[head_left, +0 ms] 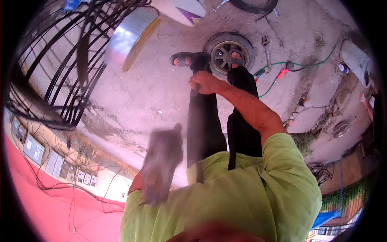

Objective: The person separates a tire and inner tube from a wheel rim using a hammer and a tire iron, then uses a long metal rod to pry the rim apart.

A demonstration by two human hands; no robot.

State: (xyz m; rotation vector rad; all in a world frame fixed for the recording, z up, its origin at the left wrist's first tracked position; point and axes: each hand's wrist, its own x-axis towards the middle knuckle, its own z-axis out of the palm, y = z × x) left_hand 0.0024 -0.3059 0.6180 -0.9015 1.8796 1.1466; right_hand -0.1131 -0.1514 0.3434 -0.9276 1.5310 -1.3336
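Observation:
A wheel with its black tyre (250, 46) and spoked rim lies on the ground. My sandalled right foot (238, 58) is over the wheel, and my left foot (182, 60) is beside its left edge. My right hand (206, 82) is closed in front of my left shin; something dark shows under the fingers, too unclear to name. A large grey-brown shape (163, 161), smeared by motion, covers my left forearm (137, 183). Whether it is my left hand or a thing held in it, I cannot make out. An adjustable wrench (266, 52) lies right of the wheel.
A green hose (298, 64) with a red-handled air gun (282, 74) crosses the ground at right. Another tyre (258, 6) lies at the far edge. Black curved bars (60, 80) and a shiny cylinder (131, 34) stand at left. Meter boxes (34, 149) line the pink wall (48, 201).

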